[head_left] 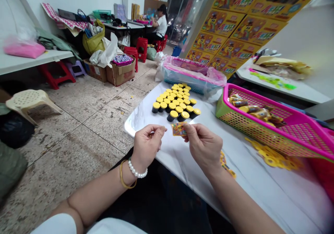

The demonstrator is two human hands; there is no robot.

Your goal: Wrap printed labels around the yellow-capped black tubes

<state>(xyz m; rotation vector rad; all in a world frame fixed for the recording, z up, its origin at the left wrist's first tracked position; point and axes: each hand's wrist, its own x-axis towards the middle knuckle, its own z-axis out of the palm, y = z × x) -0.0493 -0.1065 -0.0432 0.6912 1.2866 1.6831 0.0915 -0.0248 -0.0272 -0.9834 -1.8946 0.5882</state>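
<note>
Between the thumb and fingers of my right hand [205, 143] is a small printed label [179, 129], orange and yellow with colourful lettering. My left hand [149, 141] is closed in a pinch just left of the label, apart from it; whatever its fingertips may hold is too small to make out. Beyond both hands stand several black tubs with yellow lids [173, 114], grouped upright on the white marbled table [180, 161]. More printed labels [227, 165] lie on the table, partly hidden behind my right wrist.
At the right stands a pink and green basket [242, 124] holding wrapped tubs. Yellow ring-shaped pieces [271, 155] lie before it. A plastic-lined blue basket [193, 75] sits at the table's far end, near stacked yellow boxes [219, 39]. Another person [159, 23] sits far back.
</note>
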